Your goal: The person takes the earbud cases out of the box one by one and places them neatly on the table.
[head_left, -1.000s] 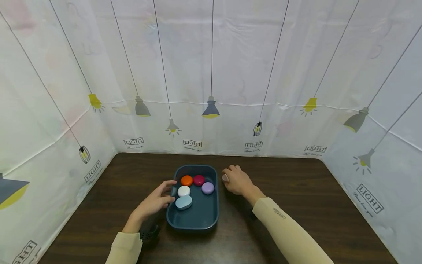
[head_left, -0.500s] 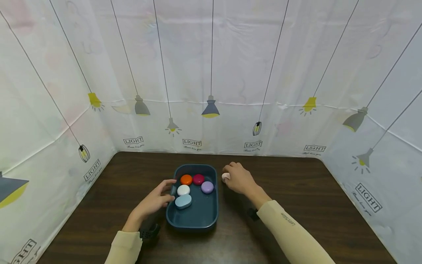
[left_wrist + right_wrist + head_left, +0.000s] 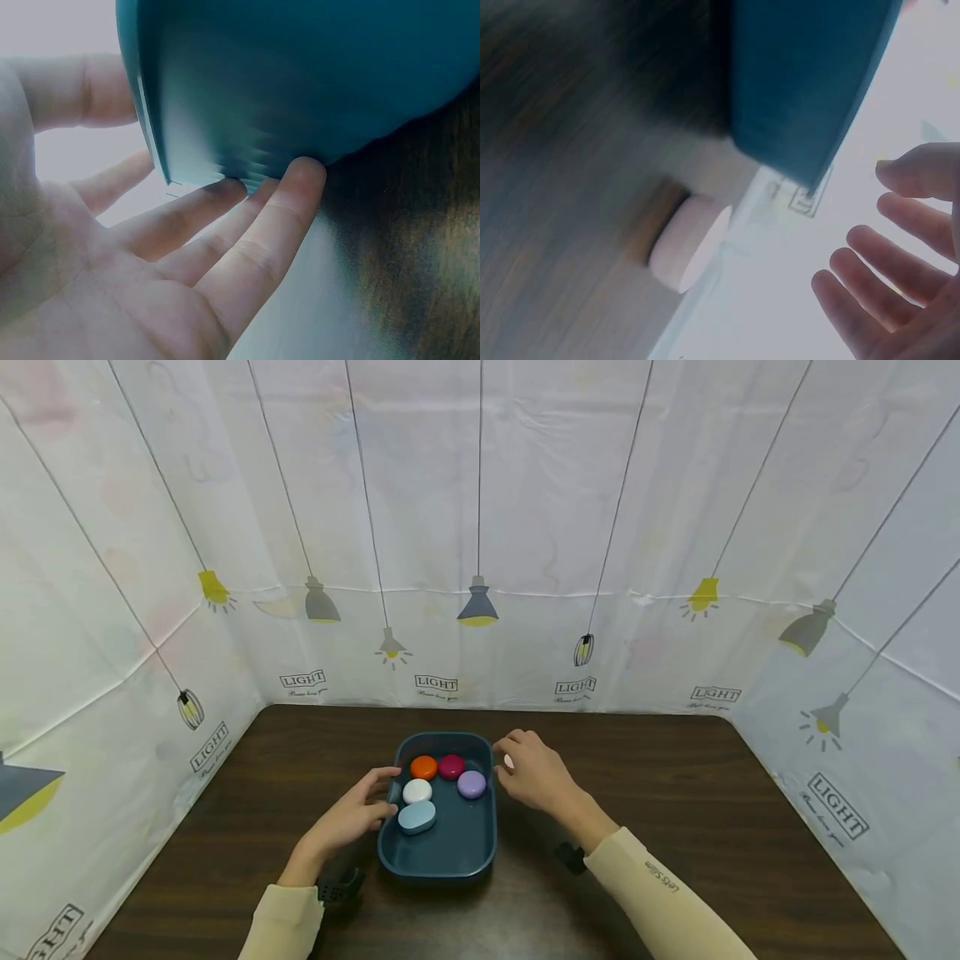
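A dark blue rectangular bin (image 3: 474,843) holds several smooth round pieces. My left hand (image 3: 349,817) is at its left side, with thumb and index fingertip spread along the rim. In the left wrist view the other fingers (image 3: 259,247) lie fairly straight against the outer wall. A pale pink rounded block (image 3: 690,244) sits on the table just right of the bin, and only a sliver shows in the head view. My right hand (image 3: 536,772) hovers over it; in the right wrist view its fingers (image 3: 889,259) are loose and apart from the block.
Inside the bin lie an orange piece (image 3: 423,767), a crimson piece (image 3: 451,767), a purple piece (image 3: 472,784), a white piece (image 3: 417,791) and a light blue oval piece (image 3: 417,817). The brown wooden table (image 3: 645,835) ends at a white lamp-print curtain (image 3: 525,527).
My right hand has let go of the pale pink block and its fingertips have shifted slightly left toward the bin's rim. My left hand and the bin stay in place.
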Action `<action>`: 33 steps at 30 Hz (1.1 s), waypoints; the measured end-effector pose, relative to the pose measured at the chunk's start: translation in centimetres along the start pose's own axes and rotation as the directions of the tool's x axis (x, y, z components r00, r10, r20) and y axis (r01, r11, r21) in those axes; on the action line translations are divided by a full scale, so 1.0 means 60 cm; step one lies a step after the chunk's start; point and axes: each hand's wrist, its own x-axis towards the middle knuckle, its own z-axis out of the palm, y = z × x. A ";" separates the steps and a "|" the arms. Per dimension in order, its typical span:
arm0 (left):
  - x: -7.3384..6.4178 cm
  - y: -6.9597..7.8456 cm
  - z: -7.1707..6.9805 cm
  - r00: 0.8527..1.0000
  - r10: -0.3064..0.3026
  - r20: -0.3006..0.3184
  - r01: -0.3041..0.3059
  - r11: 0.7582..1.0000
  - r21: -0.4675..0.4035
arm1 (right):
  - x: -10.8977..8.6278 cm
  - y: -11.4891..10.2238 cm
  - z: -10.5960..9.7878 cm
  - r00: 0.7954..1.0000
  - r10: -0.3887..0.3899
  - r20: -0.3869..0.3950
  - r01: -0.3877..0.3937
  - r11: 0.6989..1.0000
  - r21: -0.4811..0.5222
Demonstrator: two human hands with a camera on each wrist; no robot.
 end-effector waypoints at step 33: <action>0.005 -0.005 -0.004 1.000 0.015 0.013 -0.015 1.000 -0.021 | 0.024 -0.110 0.022 0.951 -0.226 0.212 0.240 0.970 -0.043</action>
